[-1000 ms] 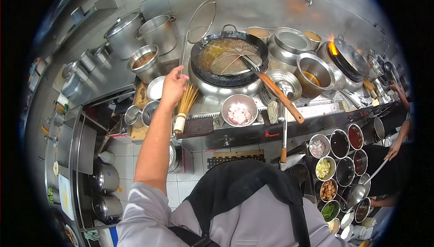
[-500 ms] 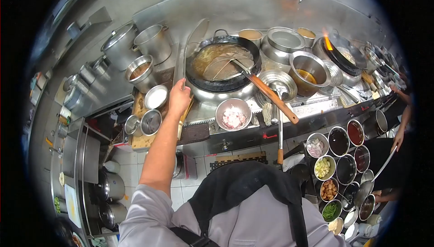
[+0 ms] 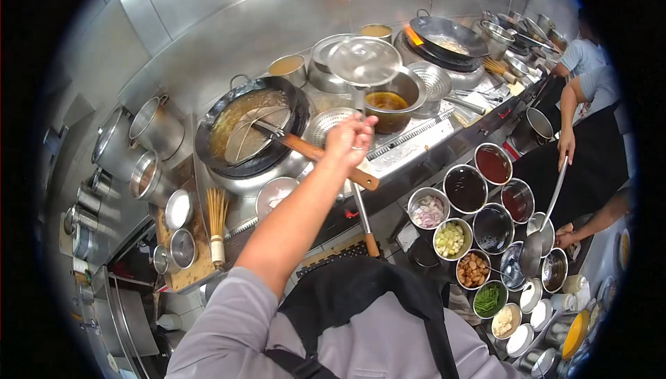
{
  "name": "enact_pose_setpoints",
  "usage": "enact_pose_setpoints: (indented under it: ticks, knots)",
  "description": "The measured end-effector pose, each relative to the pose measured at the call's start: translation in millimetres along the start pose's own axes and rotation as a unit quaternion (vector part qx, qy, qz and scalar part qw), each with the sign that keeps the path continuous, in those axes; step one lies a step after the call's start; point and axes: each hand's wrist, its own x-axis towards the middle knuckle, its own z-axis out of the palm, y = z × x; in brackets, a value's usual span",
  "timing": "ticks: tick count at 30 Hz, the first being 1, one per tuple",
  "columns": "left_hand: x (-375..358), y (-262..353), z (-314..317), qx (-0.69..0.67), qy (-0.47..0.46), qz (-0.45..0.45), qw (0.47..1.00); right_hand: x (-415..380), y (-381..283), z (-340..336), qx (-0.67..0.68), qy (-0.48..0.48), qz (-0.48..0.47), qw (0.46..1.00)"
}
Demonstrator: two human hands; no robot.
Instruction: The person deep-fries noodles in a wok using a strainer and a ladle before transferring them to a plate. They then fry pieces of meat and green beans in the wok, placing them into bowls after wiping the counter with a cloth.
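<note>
My left hand (image 3: 351, 140) is closed around the handle of a round, fine-mesh strainer (image 3: 364, 61), raised over the counter beside a pot of amber liquid (image 3: 388, 101). Below and behind my left hand lies a wooden-handled wire skimmer (image 3: 253, 136), its basket over the wok of oil (image 3: 216, 160). A perforated ladle (image 3: 326, 126) is partly hidden behind my hand. My left forearm passes over a steel bowl (image 3: 266, 199) and partly covers it. My right hand is not in view.
A bamboo brush (image 3: 217, 223) stands left, near a bowl of white powder (image 3: 179, 208). Sauce and ingredient bowls (image 3: 474, 269) fill the lower right. There a co-worker's hand (image 3: 567, 144) holds a long ladle (image 3: 555, 195). Flame shows by the second wok (image 3: 447, 36).
The view has turned to the right. My left hand has carried the strainer from the left side of the oil wok across to the right, near the pot of amber liquid. The bamboo brush now shows fully.
</note>
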Motion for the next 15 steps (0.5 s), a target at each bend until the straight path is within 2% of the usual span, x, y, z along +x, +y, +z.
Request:
enact_pose_setpoints:
  ticks: [4,6,7,9,11,13,15]
  knots:
    - [58.2,-65.3,1.8,-0.001,-0.005,-0.024,1.000,-1.3,0.7,-16.1,0.029,0.013,0.010,0.999]
    - [67.7,-83.2,3.8,0.035,0.087,-0.055,0.994,-6.3,8.6,-29.8,0.041,0.019,0.016,0.999]
    - [56.5,-84.9,8.7,0.033,0.089,-0.058,0.994,-8.9,5.6,-29.3,0.046,0.021,0.021,0.999]
    - [9.9,-82.1,17.9,0.118,0.037,-0.162,0.979,-13.6,6.4,-28.4,0.058,0.021,0.029,0.998]
    - [-24.6,-91.7,-19.3,0.148,0.012,-0.228,0.962,-11.8,8.7,-23.7,0.067,0.011,0.037,0.997]
    - [-107.7,-75.5,-28.2,0.221,-0.026,-0.233,0.947,-2.7,12.1,-15.3,0.069,-0.014,0.048,0.996]
    - [-155.9,-76.3,-97.1,0.321,-0.138,-0.223,0.910,12.6,11.7,-0.5,0.067,-0.048,0.059,0.995]
